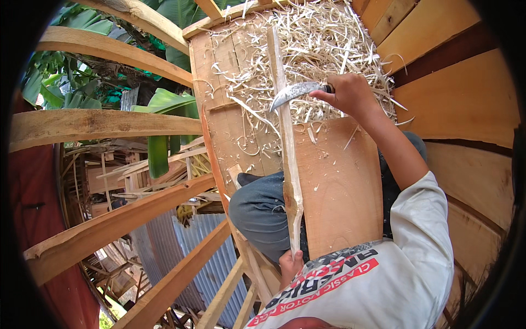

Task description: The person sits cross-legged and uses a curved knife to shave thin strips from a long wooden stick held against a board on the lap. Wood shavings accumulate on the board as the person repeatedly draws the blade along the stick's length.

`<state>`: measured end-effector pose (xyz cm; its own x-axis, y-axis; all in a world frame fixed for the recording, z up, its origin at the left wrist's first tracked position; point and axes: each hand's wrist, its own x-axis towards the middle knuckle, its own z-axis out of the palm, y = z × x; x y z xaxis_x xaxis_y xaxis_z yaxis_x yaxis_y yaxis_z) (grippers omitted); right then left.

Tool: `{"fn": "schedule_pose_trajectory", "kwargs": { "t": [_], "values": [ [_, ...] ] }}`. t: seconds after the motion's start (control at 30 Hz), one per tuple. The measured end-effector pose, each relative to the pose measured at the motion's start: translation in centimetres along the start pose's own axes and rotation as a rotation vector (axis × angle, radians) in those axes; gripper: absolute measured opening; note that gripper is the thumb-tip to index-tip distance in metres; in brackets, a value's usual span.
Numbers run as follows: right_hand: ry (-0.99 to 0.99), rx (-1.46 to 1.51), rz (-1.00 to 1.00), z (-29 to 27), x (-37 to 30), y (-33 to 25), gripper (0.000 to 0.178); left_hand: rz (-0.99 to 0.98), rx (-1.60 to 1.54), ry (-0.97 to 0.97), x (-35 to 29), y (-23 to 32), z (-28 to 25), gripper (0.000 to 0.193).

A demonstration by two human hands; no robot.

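Gripping a curved, black-handled knife [297, 92], the right hand [347, 94] holds its blade across a long wooden stick [289, 148], whose near end the left hand [290, 266] clasps beside a white T-shirt [402, 279] with black letters and a red lettered band, the stick's far end over shavings [320, 49].

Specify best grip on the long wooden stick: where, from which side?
Probably the near end of the wooden stick, approached from the wearer's body side: it narrows there past a knobby bulge, points toward the torso, and the left hand holds it there. Avoid the far half, where the curved knife crosses it.
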<state>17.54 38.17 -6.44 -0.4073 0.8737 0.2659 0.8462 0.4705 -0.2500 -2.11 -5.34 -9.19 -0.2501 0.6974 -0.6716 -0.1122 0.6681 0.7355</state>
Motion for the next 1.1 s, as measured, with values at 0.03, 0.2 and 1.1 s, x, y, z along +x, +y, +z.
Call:
{"fn": "schedule_pose_trajectory", "kwargs": {
  "t": [0.03,0.2,1.1],
  "values": [
    [-0.004,0.018,-0.002,0.2,0.6,0.1,0.071,0.007,-0.004,-0.002,0.0,0.0,0.0,0.044],
    [0.008,-0.002,-0.076,1.2,3.1,0.0,0.073,0.020,-0.092,-0.033,0.2,0.1,-0.1,0.045],
    [0.002,0.092,0.568,0.3,14.8,4.2,0.084,0.091,0.058,-0.054,0.6,-1.9,-0.5,0.049]
  ]
}}
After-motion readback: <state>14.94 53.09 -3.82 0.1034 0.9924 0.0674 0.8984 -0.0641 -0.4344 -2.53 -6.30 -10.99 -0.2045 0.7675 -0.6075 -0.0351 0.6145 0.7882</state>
